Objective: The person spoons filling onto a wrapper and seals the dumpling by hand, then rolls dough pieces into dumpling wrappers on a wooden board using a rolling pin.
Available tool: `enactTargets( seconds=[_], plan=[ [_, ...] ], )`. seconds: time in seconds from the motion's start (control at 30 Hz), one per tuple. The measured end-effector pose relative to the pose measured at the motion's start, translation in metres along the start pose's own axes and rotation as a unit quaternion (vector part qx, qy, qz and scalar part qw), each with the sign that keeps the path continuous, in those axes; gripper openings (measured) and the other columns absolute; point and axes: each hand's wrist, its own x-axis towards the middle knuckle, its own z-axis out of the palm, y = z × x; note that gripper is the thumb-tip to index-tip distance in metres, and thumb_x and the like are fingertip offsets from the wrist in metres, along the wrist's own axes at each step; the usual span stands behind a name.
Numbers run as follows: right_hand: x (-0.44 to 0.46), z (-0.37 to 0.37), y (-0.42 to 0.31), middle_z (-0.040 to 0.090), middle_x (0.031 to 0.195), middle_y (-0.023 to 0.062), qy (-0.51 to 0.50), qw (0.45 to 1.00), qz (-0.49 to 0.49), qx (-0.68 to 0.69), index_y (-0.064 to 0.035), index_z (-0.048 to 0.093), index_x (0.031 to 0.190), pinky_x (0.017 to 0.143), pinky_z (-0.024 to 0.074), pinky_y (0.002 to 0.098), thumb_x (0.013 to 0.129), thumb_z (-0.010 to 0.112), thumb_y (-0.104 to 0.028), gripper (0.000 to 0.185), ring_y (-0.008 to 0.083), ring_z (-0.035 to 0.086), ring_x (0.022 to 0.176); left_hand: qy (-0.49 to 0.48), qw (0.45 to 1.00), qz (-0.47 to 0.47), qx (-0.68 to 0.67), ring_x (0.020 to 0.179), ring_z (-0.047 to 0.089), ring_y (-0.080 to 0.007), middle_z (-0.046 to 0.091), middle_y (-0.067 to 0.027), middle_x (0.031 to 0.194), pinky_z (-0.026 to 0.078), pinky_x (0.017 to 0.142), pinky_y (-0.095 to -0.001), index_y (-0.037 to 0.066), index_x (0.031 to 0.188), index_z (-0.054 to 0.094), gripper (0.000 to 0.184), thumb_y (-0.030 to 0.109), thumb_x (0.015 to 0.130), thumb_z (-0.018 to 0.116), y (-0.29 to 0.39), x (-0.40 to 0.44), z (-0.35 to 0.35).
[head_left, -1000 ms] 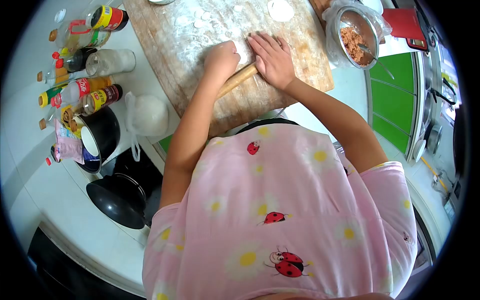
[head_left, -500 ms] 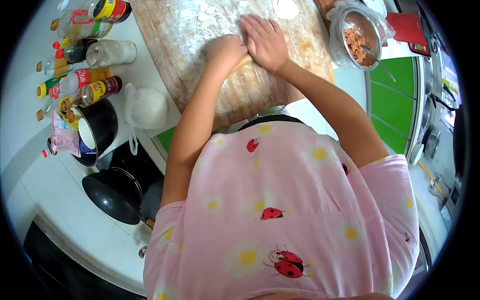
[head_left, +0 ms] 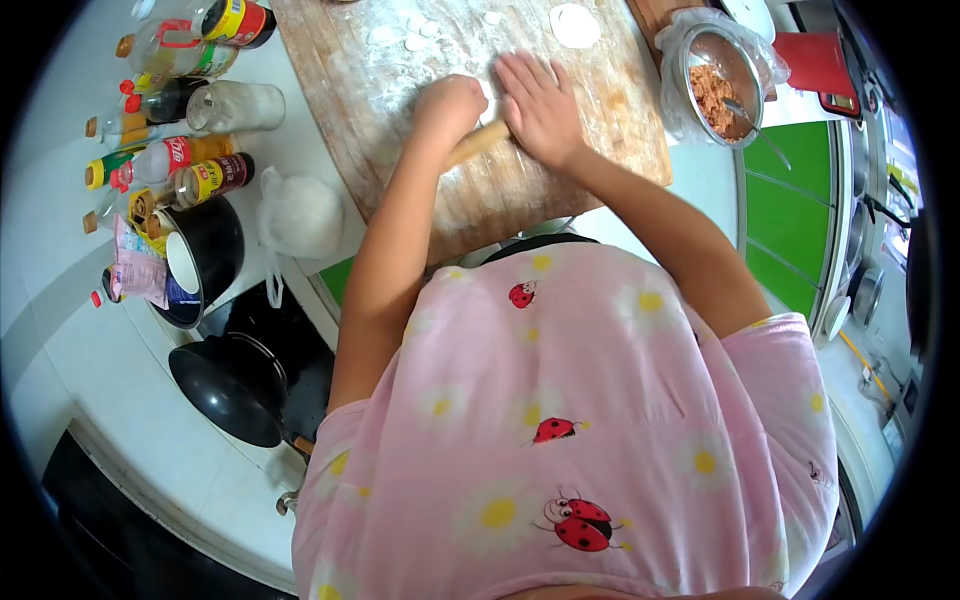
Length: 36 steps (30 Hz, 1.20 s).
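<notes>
Right hand (head_left: pixel 543 112) slid bodyward, flat on one rolling pin (head_left: pixel 477 143); left hand (head_left: pixel 448 112) curls, apparently pinching one dough piece (head_left: pixel 490 106).

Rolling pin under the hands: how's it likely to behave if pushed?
The wooden rolling pin looks rounded, so it'd probably roll when pushed crosswise. Likely stiff: the visible stretch is straight. Might skid a little, since the board looks dusted with white powder.

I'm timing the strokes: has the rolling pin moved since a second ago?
Yes, the rolling pin sits slightly farther forward, away from the near edge of the board.
</notes>
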Motion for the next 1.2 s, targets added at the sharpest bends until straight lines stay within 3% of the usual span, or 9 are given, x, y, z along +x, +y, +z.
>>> enactTargets(
  seconds=[0.1,0.23,0.4,0.5,0.73,0.87,0.97,1.07,1.2],
  plan=[
    [-0.038,-0.002,0.007,0.049,0.149,0.0059,-0.012,0.998,-0.021,0.061,-0.01,0.053,0.14,0.116,0.0289,0.0459,0.098,0.044,-0.026,0.046,0.0231,0.041,0.141,-0.021,0.998,-0.048,-0.047,0.087,0.068,-0.0364,0.072,-0.017,0.092,0.054,0.08,-0.0456,0.008,0.094,0.075,0.023,0.022,0.082,0.061,-0.012,0.0,0.006],
    [0.023,0.009,0.002,0.05,0.149,0.0071,0.032,0.999,-0.024,0.02,-0.0085,0.053,0.139,0.116,0.0292,0.0466,0.098,0.044,-0.027,0.045,0.0232,0.043,0.139,-0.018,0.998,0.013,0.059,0.074,0.068,-0.031,0.07,-0.0138,0.076,0.053,0.073,-0.0407,0.007,0.087,0.073,0.022,0.027,0.083,0.065,0.009,-0.003,-0.002],
    [-0.03,0.0,0.005,0.049,0.149,0.0078,-0.005,0.999,-0.029,0.045,-0.008,0.05,0.143,0.115,0.0292,0.0459,0.099,0.044,-0.027,0.048,0.0236,0.042,0.139,0.063,0.997,0.033,0.039,0.078,0.069,-0.0326,0.072,-0.015,0.085,0.054,0.076,-0.0406,0.007,0.093,0.074,0.024,0.027,0.082,0.066,-0.014,-0.002,0.009],
    [-0.035,-0.002,0.006,0.05,0.148,0.0082,-0.009,0.996,-0.035,0.076,-0.0076,0.048,0.144,0.115,0.0294,0.0456,0.099,0.045,-0.027,0.05,0.0237,0.043,0.139,-0.028,0.996,-0.03,-0.075,0.082,0.069,-0.0321,0.072,-0.0155,0.087,0.054,0.078,-0.0396,0.007,0.096,0.074,0.025,0.027,0.082,0.066,-0.03,0.003,0.016],
    [-0.029,-0.009,0.001,0.043,0.153,0.008,-0.024,0.997,-0.006,0.067,-0.0107,0.042,0.149,0.119,0.0233,0.0474,0.099,0.048,-0.033,0.055,0.0236,0.038,0.143,0.03,0.999,0.021,0.017,0.085,0.07,-0.03,0.071,-0.0191,0.087,0.053,0.079,-0.0352,0.005,0.102,0.073,0.029,0.028,0.085,0.067,-0.006,-0.014,0.009],
    [-0.081,-0.02,0.012,0.042,0.155,0.0066,-0.066,0.994,-0.026,0.08,-0.0127,0.04,0.151,0.12,0.0205,0.047,0.099,0.05,-0.033,0.057,0.0225,0.035,0.145,0.087,0.944,-0.043,-0.316,0.078,0.069,-0.0214,0.073,-0.0139,0.09,0.053,0.073,-0.0343,0.001,0.106,0.07,0.026,0.022,0.091,0.064,-0.002,-0.029,-0.003],
    [-0.076,-0.02,0.012,0.042,0.154,0.0067,-0.064,0.994,-0.025,0.081,-0.0132,0.04,0.151,0.12,0.021,0.0462,0.099,0.05,-0.034,0.058,0.022,0.035,0.145,0.279,0.953,-0.083,-0.086,0.073,0.067,-0.019,0.073,-0.0116,0.089,0.052,0.071,-0.0348,0.0,0.103,0.069,0.025,0.022,0.092,0.064,-0.01,-0.042,-0.03],
    [-0.071,-0.02,0.01,0.047,0.15,0.007,-0.05,0.994,-0.021,0.09,-0.0122,0.043,0.149,0.119,0.0238,0.0459,0.097,0.053,-0.032,0.056,0.0232,0.042,0.139,0.285,0.943,-0.037,-0.168,0.072,0.066,-0.0203,0.072,-0.0106,0.091,0.051,0.068,-0.0338,-0.002,0.104,0.067,0.024,0.018,0.092,0.064,-0.005,-0.045,-0.035],
    [-0.072,-0.025,0.016,0.059,0.128,0.0076,-0.01,0.989,-0.013,0.145,-0.01,0.054,0.136,0.11,0.0341,0.0437,0.094,0.058,-0.026,0.045,0.0259,0.053,0.12,0.105,0.873,-0.05,-0.473,0.078,0.068,-0.0195,0.071,-0.0108,0.096,0.054,0.069,-0.0302,-0.003,0.107,0.065,0.022,0.013,0.092,0.065,0.001,-0.029,0.009]
  ],
)
